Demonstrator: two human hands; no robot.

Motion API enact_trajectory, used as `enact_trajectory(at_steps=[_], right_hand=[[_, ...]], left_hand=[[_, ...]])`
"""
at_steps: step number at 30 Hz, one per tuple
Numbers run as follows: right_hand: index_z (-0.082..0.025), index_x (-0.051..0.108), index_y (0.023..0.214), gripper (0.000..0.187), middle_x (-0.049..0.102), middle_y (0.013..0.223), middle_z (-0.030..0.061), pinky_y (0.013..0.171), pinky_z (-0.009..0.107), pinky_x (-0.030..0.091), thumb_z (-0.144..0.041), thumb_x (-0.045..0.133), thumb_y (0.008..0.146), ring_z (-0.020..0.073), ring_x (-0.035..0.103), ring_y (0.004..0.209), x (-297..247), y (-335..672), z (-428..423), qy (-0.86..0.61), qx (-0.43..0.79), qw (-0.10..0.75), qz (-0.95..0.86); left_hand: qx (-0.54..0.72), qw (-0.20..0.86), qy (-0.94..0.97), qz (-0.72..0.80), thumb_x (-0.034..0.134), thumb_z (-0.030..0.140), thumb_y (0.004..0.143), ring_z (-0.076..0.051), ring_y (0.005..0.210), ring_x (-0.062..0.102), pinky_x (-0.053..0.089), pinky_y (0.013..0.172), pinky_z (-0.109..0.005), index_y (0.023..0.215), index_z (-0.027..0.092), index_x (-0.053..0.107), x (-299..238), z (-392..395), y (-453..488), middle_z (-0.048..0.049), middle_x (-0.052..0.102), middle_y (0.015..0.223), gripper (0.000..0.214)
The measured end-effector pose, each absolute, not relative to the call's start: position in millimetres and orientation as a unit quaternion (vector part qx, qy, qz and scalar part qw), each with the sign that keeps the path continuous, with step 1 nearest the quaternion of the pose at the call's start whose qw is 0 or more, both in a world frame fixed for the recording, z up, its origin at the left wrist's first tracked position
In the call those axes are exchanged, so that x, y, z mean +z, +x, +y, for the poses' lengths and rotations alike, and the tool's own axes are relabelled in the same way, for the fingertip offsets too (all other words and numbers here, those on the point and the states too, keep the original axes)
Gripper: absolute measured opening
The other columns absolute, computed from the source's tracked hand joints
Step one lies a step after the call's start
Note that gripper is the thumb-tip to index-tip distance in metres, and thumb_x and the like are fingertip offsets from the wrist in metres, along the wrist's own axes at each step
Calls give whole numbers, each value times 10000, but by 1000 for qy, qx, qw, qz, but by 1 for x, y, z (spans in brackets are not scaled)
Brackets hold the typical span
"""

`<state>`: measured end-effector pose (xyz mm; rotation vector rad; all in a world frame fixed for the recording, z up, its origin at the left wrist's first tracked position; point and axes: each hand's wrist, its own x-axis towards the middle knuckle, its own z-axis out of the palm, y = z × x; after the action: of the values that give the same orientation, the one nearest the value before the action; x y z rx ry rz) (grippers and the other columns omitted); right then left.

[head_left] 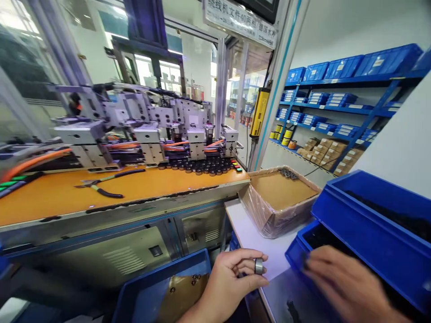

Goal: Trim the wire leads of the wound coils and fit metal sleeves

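The small ring at lower centre is bright, polished metal. The blue bins at lower right are smooth, slightly glossy plastic. The box at mid right is matt brown cardboard under shiny clear film. The bench top at left is smooth matt orange; the machine above is dull grey metal.

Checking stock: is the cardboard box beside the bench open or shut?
Open: the cardboard box has no lid, plastic liner draped over its rim, brown sheet visible inside.
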<state>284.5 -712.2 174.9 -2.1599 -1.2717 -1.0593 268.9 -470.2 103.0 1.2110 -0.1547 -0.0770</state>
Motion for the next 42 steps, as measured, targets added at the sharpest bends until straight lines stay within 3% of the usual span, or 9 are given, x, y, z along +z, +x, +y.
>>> enact_trajectory(at_steps=[5, 10, 20, 33, 38, 42], right_hand=[[-117, 666, 900, 167, 691, 765, 74, 603, 237, 575, -145, 520, 976, 146, 668, 678, 130, 268, -675, -771, -311, 303, -466], [-122, 651, 924, 162, 688, 763, 75, 630, 270, 584, -101, 496, 964, 164, 675, 707, 125, 273, -681, -759, -290, 321, -486], [-145, 615, 1077, 151, 696, 886, 80, 684, 238, 582, -147, 508, 970, 153, 687, 801, 125, 273, -685, -784, -301, 300, -452], [-55, 611, 1076, 153, 679, 832, 104, 659, 276, 586, -116, 525, 965, 164, 672, 747, 123, 277, -690, -764, -294, 236, -523], [-50, 609, 1045, 189, 680, 797, 104, 660, 314, 601, -197, 504, 988, 183, 673, 742, 123, 276, -690, -763, -320, 206, -523], [-24, 603, 1103, 209, 695, 864, 131, 717, 334, 614, -144, 489, 974, 207, 683, 834, 125, 273, -690, -759, -334, 207, -519]], left_hand=[[-26, 788, 605, -112, 847, 58, 571, -134, 601, 694, 563, 609, -190, 894, 176, 812, 99, -484, 267, -43, 799, 719, 345], [-35, 801, 585, -126, 871, 64, 556, -163, 648, 737, 596, 656, -199, 901, 173, 807, 91, -499, 265, -49, 809, 744, 368], [11, 800, 578, -160, 855, 24, 588, -142, 648, 758, 604, 653, -153, 920, 200, 798, 97, -498, 264, -28, 818, 766, 380], [-90, 848, 505, -129, 860, -22, 552, -147, 689, 776, 603, 677, -155, 899, 232, 808, 94, -495, 263, -21, 824, 790, 433], [-95, 878, 458, -96, 886, 57, 582, -163, 754, 775, 597, 693, -180, 896, 214, 791, 79, -510, 253, -48, 825, 835, 364], [9, 850, 509, -137, 894, 149, 611, -166, 798, 758, 597, 716, -201, 984, 252, 772, 78, -512, 252, -46, 802, 923, 406]])
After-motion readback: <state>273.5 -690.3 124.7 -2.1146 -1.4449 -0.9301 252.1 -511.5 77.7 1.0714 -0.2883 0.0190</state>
